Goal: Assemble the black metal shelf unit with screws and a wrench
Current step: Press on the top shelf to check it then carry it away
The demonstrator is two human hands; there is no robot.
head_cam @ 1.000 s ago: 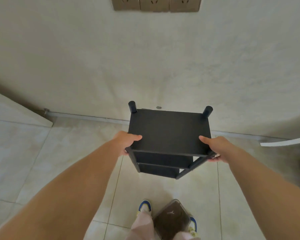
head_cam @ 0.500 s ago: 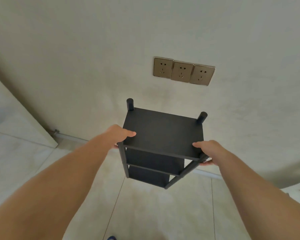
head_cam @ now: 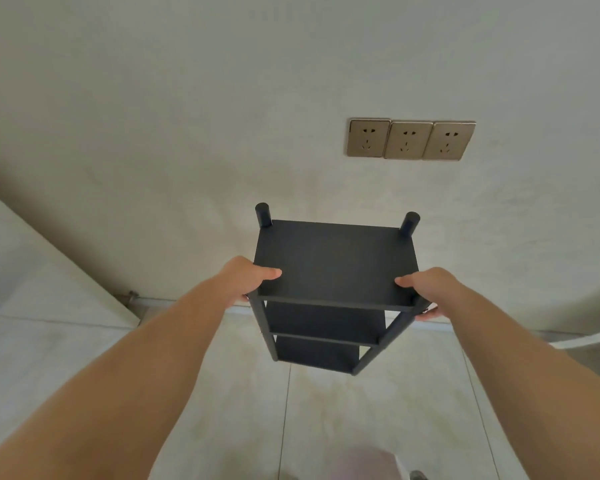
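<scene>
Pale tiles cover the floor (head_cam: 66, 358), and a cream panel (head_cam: 21, 258) leans in from the left edge beside the wall (head_cam: 187, 116). Next comes the left hand (head_cam: 245, 280), thumb laid flat on the top board and fingers curled under its left edge, gripping it. Between the two hands is the black shelf (head_cam: 333, 261), upright, near the wall, with three boards stacked and two post tips poking up at the far corners; whether its feet touch the tiles cannot be told. It looks fully put together. Being thin metal, it should be stiff and fairly light, though tall and narrow, so likely to tip or swing if held by one side only; the near edge of the top board, close to the front posts, seems the sound place to hold. Above it three brass sockets (head_cam: 409, 139) sit in the wall. The right hand (head_cam: 430, 289) mirrors the left, thumb on top, fingers wrapped under the right corner.
</scene>
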